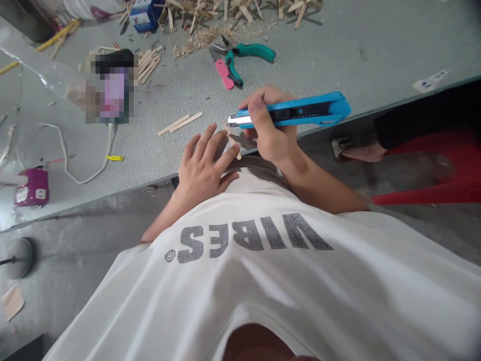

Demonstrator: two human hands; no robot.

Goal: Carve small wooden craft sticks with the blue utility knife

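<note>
My right hand (273,123) is wrapped round a blue utility knife (308,109). Its short metal blade points left, with the tip at the upper end of a wooden craft stick (233,142) by the table edge. My left hand (205,160) lies on the table with its fingers spread, the index fingertip resting on that stick and the thumb apart from it. Two more craft sticks (180,124) lie side by side just beyond my left fingers. The far end of the worked stick is partly hidden by the blade and fingers.
Green-handled pliers (240,52) and a small pink-handled knife (224,73) lie beyond my hands, near wood shavings (203,42) and piled sticks (225,7). A blue box (146,15), a white cable (75,178) and a purple device (33,186) are leftward. A red chair (432,170) and someone's foot (363,152) are right.
</note>
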